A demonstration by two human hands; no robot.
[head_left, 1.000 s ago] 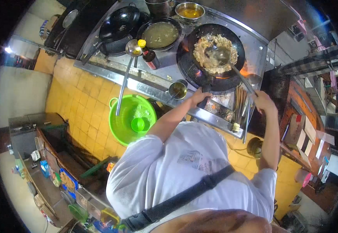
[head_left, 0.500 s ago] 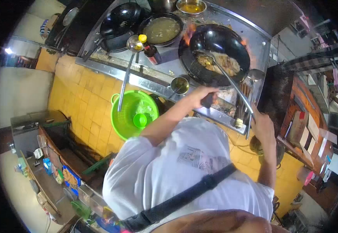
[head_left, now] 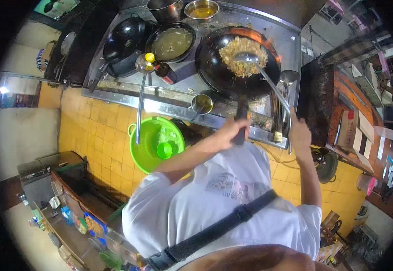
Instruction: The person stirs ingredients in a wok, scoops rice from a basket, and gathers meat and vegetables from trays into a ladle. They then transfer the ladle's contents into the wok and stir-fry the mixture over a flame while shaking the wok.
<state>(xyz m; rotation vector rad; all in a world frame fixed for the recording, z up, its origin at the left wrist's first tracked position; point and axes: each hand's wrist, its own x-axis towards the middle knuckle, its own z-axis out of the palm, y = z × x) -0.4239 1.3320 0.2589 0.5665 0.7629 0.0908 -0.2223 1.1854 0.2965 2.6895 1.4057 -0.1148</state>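
Observation:
My left hand (head_left: 234,131) is wrapped round the dark handle of a black wok (head_left: 212,67) on the stove. In my right hand (head_left: 299,133) is the grip of a long metal ladle (head_left: 273,88). The ladle's bowl lies face down on the browned, chopped food (head_left: 237,52) at the wok's far side; what exactly the food is I cannot make out. Orange flame (head_left: 253,35) shows along the far rim. A small metal cup (head_left: 202,104) stands near the stove's front edge, left of the wok handle.
Left of the wok stand a dark sauce bottle (head_left: 165,73), a second ladle (head_left: 141,99), a pan of cloudy liquid (head_left: 174,43) and another black wok (head_left: 124,39). A bowl of yellow liquid (head_left: 201,9) is behind. Below the counter sits a green basket (head_left: 134,149).
The wok has tipped from raised toward me to lower and flatter, with its handle pulled closer. Its food has shifted to the far side, and the ladle's bowl has followed.

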